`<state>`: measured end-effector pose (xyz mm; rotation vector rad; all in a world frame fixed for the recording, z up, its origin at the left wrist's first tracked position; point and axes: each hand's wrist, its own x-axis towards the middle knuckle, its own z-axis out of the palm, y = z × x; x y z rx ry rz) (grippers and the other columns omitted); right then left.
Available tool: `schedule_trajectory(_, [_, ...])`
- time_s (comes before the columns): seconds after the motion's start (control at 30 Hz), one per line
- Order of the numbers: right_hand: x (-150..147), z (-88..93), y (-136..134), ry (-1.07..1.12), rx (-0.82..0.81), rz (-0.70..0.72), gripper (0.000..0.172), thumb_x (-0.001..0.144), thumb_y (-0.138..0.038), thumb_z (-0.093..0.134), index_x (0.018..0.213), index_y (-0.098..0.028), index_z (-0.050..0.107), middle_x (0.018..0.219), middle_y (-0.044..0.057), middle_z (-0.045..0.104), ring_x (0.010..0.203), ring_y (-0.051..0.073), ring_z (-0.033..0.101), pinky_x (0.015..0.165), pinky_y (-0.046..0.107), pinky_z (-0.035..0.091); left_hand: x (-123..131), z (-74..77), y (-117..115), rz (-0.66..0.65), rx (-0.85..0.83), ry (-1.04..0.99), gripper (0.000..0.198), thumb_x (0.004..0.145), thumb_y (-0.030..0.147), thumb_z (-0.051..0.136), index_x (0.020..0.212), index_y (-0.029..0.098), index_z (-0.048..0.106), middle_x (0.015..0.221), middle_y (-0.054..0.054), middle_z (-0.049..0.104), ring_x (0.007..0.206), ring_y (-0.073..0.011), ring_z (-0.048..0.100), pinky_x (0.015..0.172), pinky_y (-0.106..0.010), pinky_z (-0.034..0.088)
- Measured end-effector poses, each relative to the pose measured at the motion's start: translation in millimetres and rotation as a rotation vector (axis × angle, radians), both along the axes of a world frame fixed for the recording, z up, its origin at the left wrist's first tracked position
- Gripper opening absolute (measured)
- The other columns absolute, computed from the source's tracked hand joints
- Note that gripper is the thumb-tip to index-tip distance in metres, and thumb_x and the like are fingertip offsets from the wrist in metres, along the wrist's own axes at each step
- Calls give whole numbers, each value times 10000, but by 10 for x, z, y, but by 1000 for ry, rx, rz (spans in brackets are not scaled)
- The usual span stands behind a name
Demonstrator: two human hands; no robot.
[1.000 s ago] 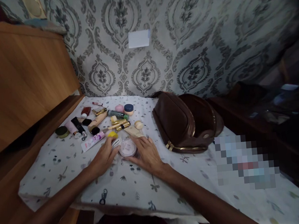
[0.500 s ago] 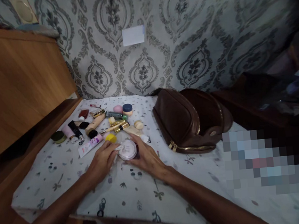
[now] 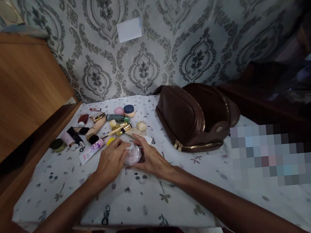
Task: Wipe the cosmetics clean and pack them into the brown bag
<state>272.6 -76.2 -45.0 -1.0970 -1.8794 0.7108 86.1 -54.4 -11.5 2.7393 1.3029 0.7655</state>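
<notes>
In the head view, my right hand (image 3: 153, 156) is wrapped around the side of a round clear-lidded powder jar (image 3: 133, 157), its lid facing up. My left hand (image 3: 111, 157) reaches over the jar's left side, fingers bent on a small white tissue (image 3: 131, 147) pressed against the lid. Part of the tissue is hidden under these fingers. Just beyond the hands lie a pink-and-white tube (image 3: 91, 151), a yellow cap (image 3: 110, 140) partly covered by my left hand, and gold-coloured tubes (image 3: 124, 129).
Makeup items, including a green tube (image 3: 117, 118), a dark-blue-lidded jar (image 3: 129, 110) and a green tin (image 3: 57, 145), lie at the left back of the patterned cloth (image 3: 98, 212). A brown zip bag (image 3: 182, 114) stands open at right. A wooden cabinet (image 3: 19, 81) borders the left.
My left hand has moved further over the jar's lid, carrying the tissue across it. My right hand keeps its hold on the jar. The view has tilted slightly.
</notes>
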Motion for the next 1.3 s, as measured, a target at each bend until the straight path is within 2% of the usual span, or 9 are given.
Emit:
schedule_trajectory(0.17, [14,-8,3,8,13,20,1040,682,-273,841,1519,-226,226,1382,152,556,1288,290,549,1053,472,473,34,10,-36,-147,-22,-38,265,961,189,443,1068,218,684,984,-64,619,906,-211,598,796,-337,492])
schedule_trajectory(0.3, [16,-31,14,21,5,32,1028,692,-257,827,1521,-246,220,1366,137,568,1270,281,566,1035,471,485,2,92,-81,-300,-61,-23,297,989,198,411,1073,221,694,1013,-71,625,934,-204,598,788,-324,495])
schedule_trajectory(0.43, [14,-37,19,13,8,23,1004,686,-226,818,1512,-231,247,1337,135,587,1226,285,593,1001,467,506,-112,236,-118,-409,-146,70,317,1000,181,394,1062,234,700,1028,-66,626,919,-187,602,755,-296,481])
schedule_trajectory(0.57, [22,-41,26,-19,38,33,942,703,-230,808,1491,-216,295,1347,141,575,1229,285,579,1010,473,496,-288,300,-88,-450,-247,88,341,969,115,404,1050,251,706,1070,-64,620,985,-185,602,824,-301,487])
schedule_trajectory(0.77, [19,-41,55,-75,135,19,802,684,-286,845,1369,-180,441,1277,140,572,1199,281,569,1006,474,496,-500,161,45,-375,-300,-17,353,914,70,422,983,252,717,1100,-55,623,1035,-182,596,890,-312,487])
schedule_trajectory(0.97, [16,-53,67,-55,175,22,690,671,-285,860,1261,-198,514,1211,106,588,1154,275,579,988,462,498,-462,5,80,-235,-238,-220,295,908,99,476,987,244,721,1051,-50,625,997,-184,604,879,-332,502])
schedule_trajectory(1.07, [16,-81,74,30,133,71,681,685,-312,848,1264,-205,507,1223,101,595,1121,266,600,962,433,508,-391,2,51,-189,-229,-287,286,896,121,499,1009,248,729,1015,-47,645,972,-195,622,866,-342,509])
schedule_trajectory(1.2, [16,-99,85,137,22,141,649,714,-316,813,1271,-218,494,1164,81,623,969,225,650,830,364,554,-310,23,18,-125,-235,-345,257,895,189,523,1051,227,723,994,-60,677,967,-223,637,864,-360,507])
schedule_trajectory(1.3, [22,-77,70,106,88,117,656,704,-298,805,1274,-221,489,1198,88,614,1026,241,640,873,380,543,-269,30,25,-62,-242,-374,253,901,230,527,1080,206,703,1046,-76,690,1016,-242,634,914,-387,491])
